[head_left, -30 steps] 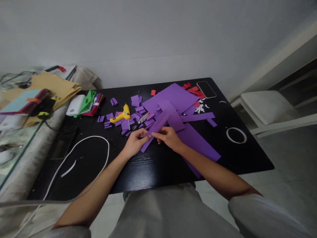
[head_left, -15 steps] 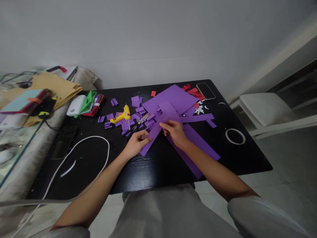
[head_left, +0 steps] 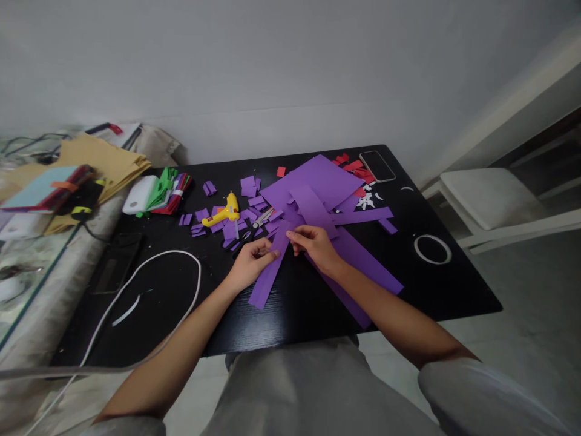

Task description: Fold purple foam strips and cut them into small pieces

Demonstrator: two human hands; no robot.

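Pinching a purple strip point(head_left: 267, 280) between thumb and fingers, the left hand point(head_left: 251, 264) holds it from the nine o'clock side, near mid-length. At the strip's one o'clock end, the right hand point(head_left: 315, 247) has its fingertips closed on the edge, so the two grips probably serve to keep the thin paper straight and steady. The strip lies between the hands in front of the person, its free end pointing to seven o'clock over the black table point(head_left: 227, 315).

Taking the hands as the clock's centre, a yellow glue gun point(head_left: 222, 213) lies towards ten and scissors point(head_left: 255, 226) towards eleven, presumably put there for an easy reach. A large purple sheet point(head_left: 320, 175) sits towards one, perhaps pushed back to leave working room, and a phone point(head_left: 377, 166) rests towards two, seemingly out of the way. A white ring point(head_left: 433, 249) is at three.

Counting: two hands, one held strip, one glue gun, one pair of scissors, one phone, one ring. The small purple pieces point(head_left: 248, 186) overlap too much for a sure count, though there look to be well over a dozen.
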